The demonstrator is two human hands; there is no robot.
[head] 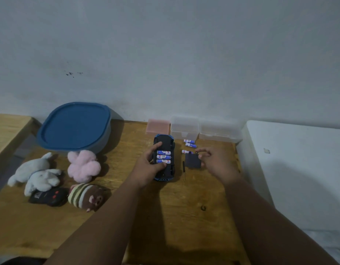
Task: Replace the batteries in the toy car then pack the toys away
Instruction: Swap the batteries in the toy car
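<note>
The blue toy car (164, 139) lies upside down on the wooden table (165, 217). Its battery bay is uncovered, with three blue-and-white batteries (163, 157) side by side in it. My left hand (150, 165) grips the car from the left, thumb and fingers on its underside. My right hand (216, 159) hovers over the dark square battery cover (193, 160), fingers spread and touching its right edge. Three loose batteries (189, 145) lie just beyond the cover. A thin screwdriver (183, 170) rests between car and cover.
A blue lidded tub (75, 127) stands at the back left. Plush toys lie in front of it: white (39, 173), pink (83, 166), striped brown (86, 197), plus a black remote (50, 197). A pink box (158, 126) and two clear boxes (203, 130) line the wall.
</note>
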